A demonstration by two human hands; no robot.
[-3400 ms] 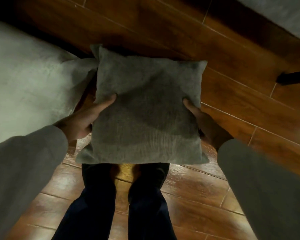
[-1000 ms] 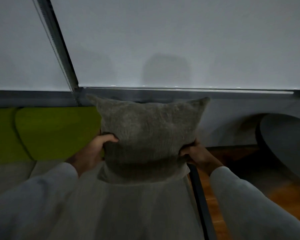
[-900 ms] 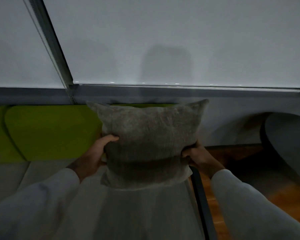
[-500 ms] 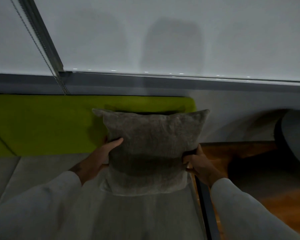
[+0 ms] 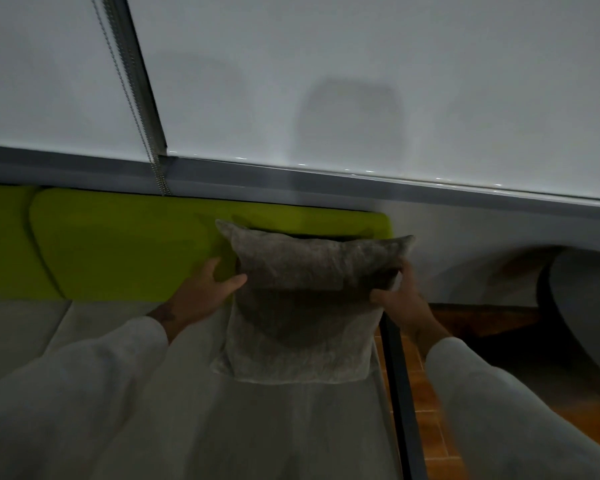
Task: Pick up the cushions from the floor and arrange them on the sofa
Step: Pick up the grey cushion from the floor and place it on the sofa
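Note:
A grey square cushion [image 5: 305, 306] stands almost upright at the right end of the sofa, its lower edge on the pale grey seat [image 5: 125, 327] and its top leaning toward the lime green backrest [image 5: 125, 247]. My left hand [image 5: 205, 289] grips the cushion's left edge, thumb on the front. My right hand [image 5: 399, 299] grips the right edge. Both sleeves are pale grey.
A dark sofa frame edge [image 5: 400, 393] runs along the seat's right side, with wooden floor [image 5: 437, 403] beyond it. A round dark table [image 5: 589, 313] sits at the far right. White roller blinds [image 5: 326, 81] with a bead chain [image 5: 142, 109] cover the window behind the sofa.
I lifted the cushion from the floor and carried it to the sofa. Over the last second it has gone lower and closer to the green backrest, now touching the seat.

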